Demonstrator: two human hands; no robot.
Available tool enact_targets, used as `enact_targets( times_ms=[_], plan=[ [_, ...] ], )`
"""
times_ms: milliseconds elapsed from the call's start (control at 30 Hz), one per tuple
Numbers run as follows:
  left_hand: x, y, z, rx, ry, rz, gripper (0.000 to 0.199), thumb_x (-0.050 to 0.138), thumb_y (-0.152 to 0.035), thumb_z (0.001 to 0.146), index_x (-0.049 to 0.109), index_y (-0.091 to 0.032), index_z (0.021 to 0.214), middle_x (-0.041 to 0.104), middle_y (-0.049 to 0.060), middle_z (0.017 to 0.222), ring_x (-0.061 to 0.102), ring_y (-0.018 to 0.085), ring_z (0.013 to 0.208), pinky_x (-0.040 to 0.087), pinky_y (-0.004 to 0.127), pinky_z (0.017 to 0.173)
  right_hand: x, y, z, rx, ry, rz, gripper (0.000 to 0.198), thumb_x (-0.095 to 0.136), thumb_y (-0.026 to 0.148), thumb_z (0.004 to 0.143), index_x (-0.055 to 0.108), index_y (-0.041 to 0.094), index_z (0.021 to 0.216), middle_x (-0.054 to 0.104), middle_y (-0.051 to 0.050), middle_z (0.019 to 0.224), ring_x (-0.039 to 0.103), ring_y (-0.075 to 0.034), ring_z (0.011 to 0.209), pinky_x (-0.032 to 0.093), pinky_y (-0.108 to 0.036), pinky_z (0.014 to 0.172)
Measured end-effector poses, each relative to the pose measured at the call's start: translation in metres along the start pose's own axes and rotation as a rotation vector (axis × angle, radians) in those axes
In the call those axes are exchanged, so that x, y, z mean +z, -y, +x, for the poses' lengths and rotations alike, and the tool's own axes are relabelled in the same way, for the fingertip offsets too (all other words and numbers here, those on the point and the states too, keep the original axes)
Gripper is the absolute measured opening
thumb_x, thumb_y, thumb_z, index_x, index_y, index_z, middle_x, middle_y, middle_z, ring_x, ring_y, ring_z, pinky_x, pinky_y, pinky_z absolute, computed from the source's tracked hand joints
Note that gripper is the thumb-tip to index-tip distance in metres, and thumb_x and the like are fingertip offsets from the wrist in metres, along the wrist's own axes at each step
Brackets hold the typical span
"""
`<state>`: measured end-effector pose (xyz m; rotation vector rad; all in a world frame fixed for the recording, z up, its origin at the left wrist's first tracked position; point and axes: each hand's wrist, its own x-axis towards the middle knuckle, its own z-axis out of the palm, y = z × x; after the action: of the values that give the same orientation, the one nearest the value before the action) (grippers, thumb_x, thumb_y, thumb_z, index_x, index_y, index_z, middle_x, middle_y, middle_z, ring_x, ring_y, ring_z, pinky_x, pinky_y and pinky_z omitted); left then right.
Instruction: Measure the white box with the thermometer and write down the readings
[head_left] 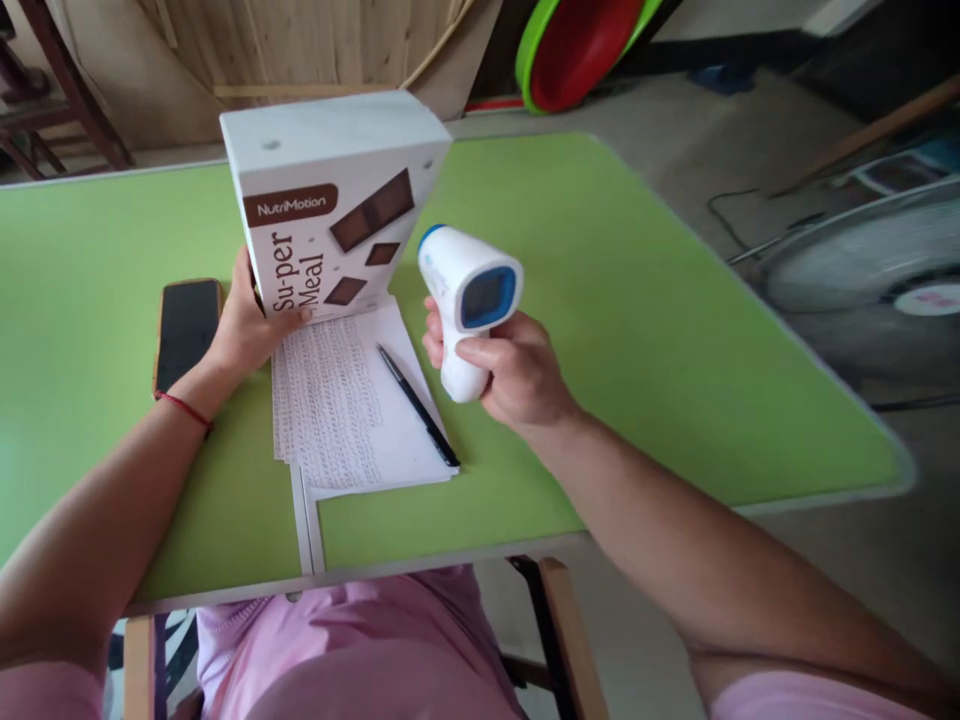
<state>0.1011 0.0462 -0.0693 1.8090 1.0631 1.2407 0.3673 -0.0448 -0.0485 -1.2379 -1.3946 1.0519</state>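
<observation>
My left hand [251, 325] grips the lower left edge of a white box [292, 260] printed "NutriMotion Su-per Meal", with its thumb across the front. The box is tilted over the far end of some handwritten paper sheets [330, 410]. In my right hand [517, 365] is a white and blue infrared thermometer [480, 300], its fingers wrapped round the handle. The thermometer's dark screen faces me, and it is held to the right of the box, apart from it. A black pen [416, 405] lies slantwise on the sheets.
A phone in an orange-edged case [187, 330] lies left of the papers on the green table [637, 380]. Beyond the table's right edge is a fan [877, 270]. Green and red round tubs [577, 50] lean at the back, and a wooden chair [67, 90] stands at far left.
</observation>
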Motion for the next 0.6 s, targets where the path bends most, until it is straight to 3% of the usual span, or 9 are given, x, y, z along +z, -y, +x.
enact_targets(
  times_ms=[100, 200, 367, 600],
  plan=[
    [0.001, -0.003, -0.004, -0.040, -0.095, 0.027, 0.084, 0.090, -0.058, 0.053, 0.049, -0.023, 0.117, 0.061, 0.010, 0.122, 0.059, 0.034, 0.119, 0.052, 0.054, 0.101, 0.018, 0.011, -0.006, 0.030, 0.125, 0.093, 0.027, 0.059, 0.049, 0.071, 0.061, 0.027, 0.087, 0.051, -0.001, 0.069, 0.049, -0.017, 0.059, 0.046, -0.037, 0.054],
    [0.000, -0.020, -0.008, -0.070, -0.142, -0.013, 0.075, 0.088, -0.058, 0.057, 0.051, -0.021, 0.112, 0.065, 0.010, 0.117, 0.064, 0.032, 0.108, 0.057, 0.052, 0.093, 0.032, 0.013, -0.013, 0.017, 0.132, 0.207, 0.028, 0.061, 0.047, 0.072, 0.060, 0.029, 0.094, 0.052, 0.000, 0.070, 0.050, -0.017, 0.059, 0.046, -0.036, 0.054],
    [0.013, -0.042, -0.021, -0.149, -0.073, -0.156, 0.062, 0.085, -0.058, 0.063, 0.060, -0.018, 0.103, 0.071, 0.011, 0.105, 0.068, 0.030, 0.097, 0.059, 0.049, 0.083, 0.039, 0.004, -0.027, 0.043, 0.203, 0.398, 0.031, 0.065, 0.046, 0.076, 0.060, 0.027, 0.099, 0.055, 0.001, 0.073, 0.051, -0.015, 0.061, 0.046, -0.033, 0.056],
    [0.018, -0.047, -0.025, -0.189, -0.101, -0.070, 0.048, 0.074, -0.062, 0.075, 0.062, -0.019, 0.095, 0.073, 0.010, 0.099, 0.069, 0.027, 0.088, 0.058, 0.040, 0.070, 0.046, -0.008, -0.030, 0.120, 0.260, 0.462, 0.023, 0.060, 0.044, 0.088, 0.058, 0.022, 0.085, 0.057, 0.001, 0.072, 0.054, -0.012, 0.062, 0.047, -0.029, 0.057]
  ],
)
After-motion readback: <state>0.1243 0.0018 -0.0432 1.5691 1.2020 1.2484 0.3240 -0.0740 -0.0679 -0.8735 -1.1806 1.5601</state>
